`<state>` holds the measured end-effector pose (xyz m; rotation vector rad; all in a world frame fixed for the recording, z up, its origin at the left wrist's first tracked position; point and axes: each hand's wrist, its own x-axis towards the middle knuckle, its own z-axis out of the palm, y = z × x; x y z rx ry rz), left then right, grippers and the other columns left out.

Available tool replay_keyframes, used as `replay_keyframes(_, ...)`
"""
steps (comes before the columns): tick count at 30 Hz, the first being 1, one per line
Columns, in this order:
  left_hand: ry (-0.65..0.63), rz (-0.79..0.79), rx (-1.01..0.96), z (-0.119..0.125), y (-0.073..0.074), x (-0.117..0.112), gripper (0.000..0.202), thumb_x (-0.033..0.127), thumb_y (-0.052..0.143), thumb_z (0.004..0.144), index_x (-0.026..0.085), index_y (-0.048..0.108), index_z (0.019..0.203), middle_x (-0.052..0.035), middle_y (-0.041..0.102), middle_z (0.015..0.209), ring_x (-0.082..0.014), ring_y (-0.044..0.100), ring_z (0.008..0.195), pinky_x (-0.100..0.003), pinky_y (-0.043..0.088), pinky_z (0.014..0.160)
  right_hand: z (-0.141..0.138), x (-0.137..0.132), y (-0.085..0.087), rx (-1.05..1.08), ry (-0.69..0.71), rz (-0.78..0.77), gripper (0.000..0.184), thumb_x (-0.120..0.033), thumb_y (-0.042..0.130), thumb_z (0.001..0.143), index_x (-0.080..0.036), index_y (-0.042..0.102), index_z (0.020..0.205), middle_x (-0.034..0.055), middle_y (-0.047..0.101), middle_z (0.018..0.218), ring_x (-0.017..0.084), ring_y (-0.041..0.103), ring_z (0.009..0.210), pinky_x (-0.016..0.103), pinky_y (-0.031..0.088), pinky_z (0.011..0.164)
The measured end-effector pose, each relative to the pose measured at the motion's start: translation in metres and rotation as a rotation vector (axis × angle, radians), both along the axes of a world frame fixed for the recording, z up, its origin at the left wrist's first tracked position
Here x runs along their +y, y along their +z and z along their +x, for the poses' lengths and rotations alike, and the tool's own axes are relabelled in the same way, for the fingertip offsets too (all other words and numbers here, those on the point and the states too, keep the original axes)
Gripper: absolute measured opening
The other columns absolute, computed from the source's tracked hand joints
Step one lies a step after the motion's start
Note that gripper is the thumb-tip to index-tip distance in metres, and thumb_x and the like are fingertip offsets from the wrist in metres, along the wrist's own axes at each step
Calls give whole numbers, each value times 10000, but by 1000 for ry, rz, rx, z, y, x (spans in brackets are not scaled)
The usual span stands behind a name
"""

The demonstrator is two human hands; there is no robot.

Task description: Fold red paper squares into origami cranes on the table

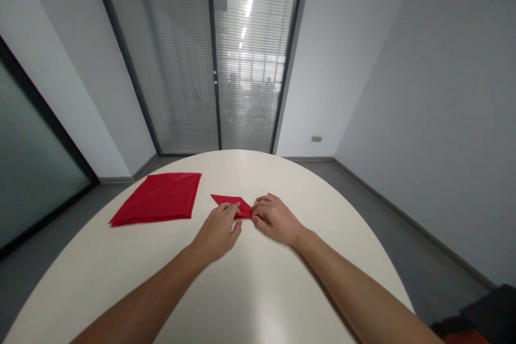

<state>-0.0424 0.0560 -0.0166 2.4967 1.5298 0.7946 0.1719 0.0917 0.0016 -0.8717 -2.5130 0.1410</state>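
A small folded red sheet [245, 207], paper or cloth I cannot tell, lies on the white table between my hands, with a pointed corner toward the left. My left hand [220, 228] rests its fingers on the near left part and presses it to the table; its thumb is held apart. At the sheet's right end, my right hand [278, 219] has its fingers and thumb closed on the edge. The fingers hide parts of the folds. Farther left lies a larger red stack [161, 199] of the same-looking material, flat with layered edges.
The round white table [250, 172] spans the view below. Beyond it stand glass panels with blinds [250, 107] and pale walls, with a wall socket [316, 139] low down. A dark object [489, 312] shows at the lower right, beside the table.
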Motion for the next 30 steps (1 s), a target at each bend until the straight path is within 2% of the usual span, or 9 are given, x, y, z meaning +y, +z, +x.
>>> replay_keyframes(6,34,0,32,0,1,2,222,166,474,957,148,643,1102,-117,688,1081,-261,619,1044,-407,495,934,-1,1,0,16,-3,20,126,-167,568,909,-198,682,864,45,727,884,227,615,1038,382,405,968)
replay_keyframes(9,54,0,40,0,1,3,225,171,464,969,160,655,1088,-110,692,1083,-256,627,1044,-401,499,934,-1,1,0,30,-7,26,106,-171,590,898,-193,690,922,52,726,903,228,618,1019,373,420,944)
replay_keyframes(19,130,-35,-1,-3,-7,8,306,161,486,949,158,595,1234,-130,675,1173,-263,631,1108,-410,494,980,1,1,-1,38,6,-12,213,-143,583,902,-191,681,1085,63,742,1005,213,645,959,370,445,918)
replay_keyframes(30,103,-36,-64,-4,-7,8,374,81,457,918,198,603,1242,-105,677,1209,-243,623,1141,-422,498,1001,3,2,-2,22,77,-17,281,-140,553,940,-237,723,1142,61,739,989,210,643,960,367,452,915)
